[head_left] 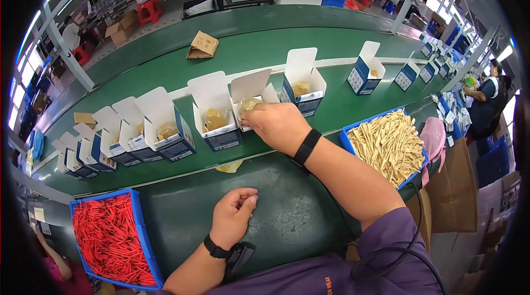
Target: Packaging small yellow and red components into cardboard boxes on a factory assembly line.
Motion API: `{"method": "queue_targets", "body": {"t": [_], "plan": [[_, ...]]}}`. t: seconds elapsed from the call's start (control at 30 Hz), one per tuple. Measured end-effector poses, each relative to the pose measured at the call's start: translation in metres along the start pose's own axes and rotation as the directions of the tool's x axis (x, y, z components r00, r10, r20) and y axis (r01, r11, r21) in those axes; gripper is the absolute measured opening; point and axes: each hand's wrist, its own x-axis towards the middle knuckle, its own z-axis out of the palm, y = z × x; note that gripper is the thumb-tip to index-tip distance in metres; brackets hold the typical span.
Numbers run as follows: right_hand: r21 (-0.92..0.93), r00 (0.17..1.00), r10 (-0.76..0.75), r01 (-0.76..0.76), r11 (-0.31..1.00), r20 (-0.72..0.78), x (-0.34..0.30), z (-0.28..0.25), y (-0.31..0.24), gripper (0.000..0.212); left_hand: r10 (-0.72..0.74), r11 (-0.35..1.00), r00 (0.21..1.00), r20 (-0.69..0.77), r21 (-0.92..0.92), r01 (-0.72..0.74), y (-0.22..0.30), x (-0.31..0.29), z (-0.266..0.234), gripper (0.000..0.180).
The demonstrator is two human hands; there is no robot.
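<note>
My right hand point(279, 124) reaches into an open blue and white box point(251, 82), fingers pinched at its front edge beside a clear bag with yellowish contents point(249, 103). Whatever the fingertips hold is hidden. Lower down, my left hand point(234, 215) hovers over or rests on the dark green bench, its fingers curled and the thumb laid against them; the palm is out of sight. To the left stands another open box point(217, 139) with a similar yellowish bag point(214, 119). On the right another open box point(301, 88) also holds such a bag.
A blue tray of red sticks point(110, 240) sits at lower left, and a blue tray of pale wooden pieces point(386, 146) at right. Several more boxes line the green belt point(243, 46). Beyond lies a brown paper packet point(202, 45). A co-worker point(488, 96) stands at far right.
</note>
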Motion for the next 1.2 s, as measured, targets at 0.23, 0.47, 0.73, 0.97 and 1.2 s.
{"method": "queue_targets", "body": {"t": [0.23, 0.47, 0.73, 0.97, 1.2], "plan": [[-0.100, 0.997, 0.016, -0.008, 0.995, 0.080, 0.002, 0.000, -0.008, 0.009, 0.029, 0.997, 1.000, 0.010, 0.075, -0.029, -0.008, 0.002, 0.001, 0.022], [-0.088, 0.995, -0.031, 0.040, 0.995, 0.094, 0.006, 0.002, 0.003, 0.008, 0.086, 0.989, 0.996, 0.007, 0.120, -0.086, -0.012, 0.004, 0.010, 0.021], [-0.100, 0.917, 0.148, -0.119, 0.988, 0.371, 0.035, -0.004, 0.003, 0.015, 0.128, 0.981, 0.992, 0.006, 0.148, -0.128, -0.012, 0.006, 0.016, 0.020], [-0.230, 0.802, 0.294, -0.201, 0.952, 0.520, 0.062, 0.010, 0.008, 0.021, 0.154, 0.975, 0.988, 0.018, 0.161, -0.155, -0.008, 0.005, 0.023, 0.020], [0.127, 0.987, 0.135, -0.145, 0.981, 0.085, 0.019, -0.040, 0.002, 0.024, 0.145, 0.986, 0.989, 0.010, 0.088, -0.145, -0.010, 0.003, 0.028, 0.021]]}}
